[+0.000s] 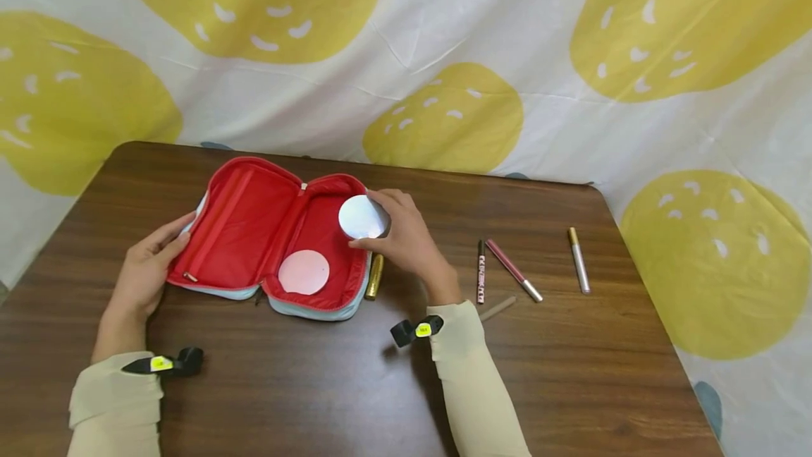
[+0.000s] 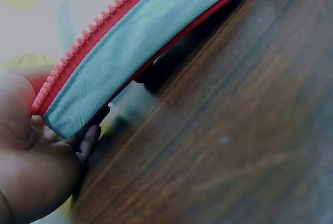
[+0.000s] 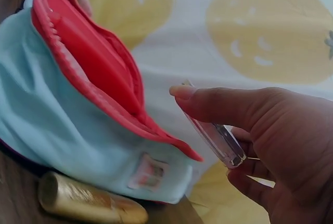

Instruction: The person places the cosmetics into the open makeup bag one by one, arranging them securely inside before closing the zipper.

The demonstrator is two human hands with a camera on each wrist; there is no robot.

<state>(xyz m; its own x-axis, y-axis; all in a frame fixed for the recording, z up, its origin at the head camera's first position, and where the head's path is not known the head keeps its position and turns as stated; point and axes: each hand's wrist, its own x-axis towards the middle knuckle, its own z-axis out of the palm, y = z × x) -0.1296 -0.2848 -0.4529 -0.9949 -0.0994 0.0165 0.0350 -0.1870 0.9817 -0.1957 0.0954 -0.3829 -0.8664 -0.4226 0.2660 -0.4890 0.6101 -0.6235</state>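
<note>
A zip pouch (image 1: 237, 231), red inside and pale blue outside, lies spread wide on the table. My left hand (image 1: 141, 270) grips the outer edge of its left half, thumb on the red rim; the left wrist view shows the blue side wall (image 2: 119, 52) and its red zip teeth. In the right half rests a flat pink disc (image 1: 304, 272). Above that half's right edge, my right hand (image 1: 406, 238) pinches a round, shiny silver compact (image 1: 363, 217) by its rim. Its clear edge (image 3: 229, 156) shows between thumb and fingers in the right wrist view.
A gold tube (image 1: 375, 277) lies against the pouch's right side. Farther right are a dark patterned pencil (image 1: 481, 273), a pink tube with silver cap (image 1: 512, 270), a thin brown stick (image 1: 498, 308) and a silver-and-gold tube (image 1: 579, 261). A patterned curtain (image 1: 545, 139) hangs behind the table.
</note>
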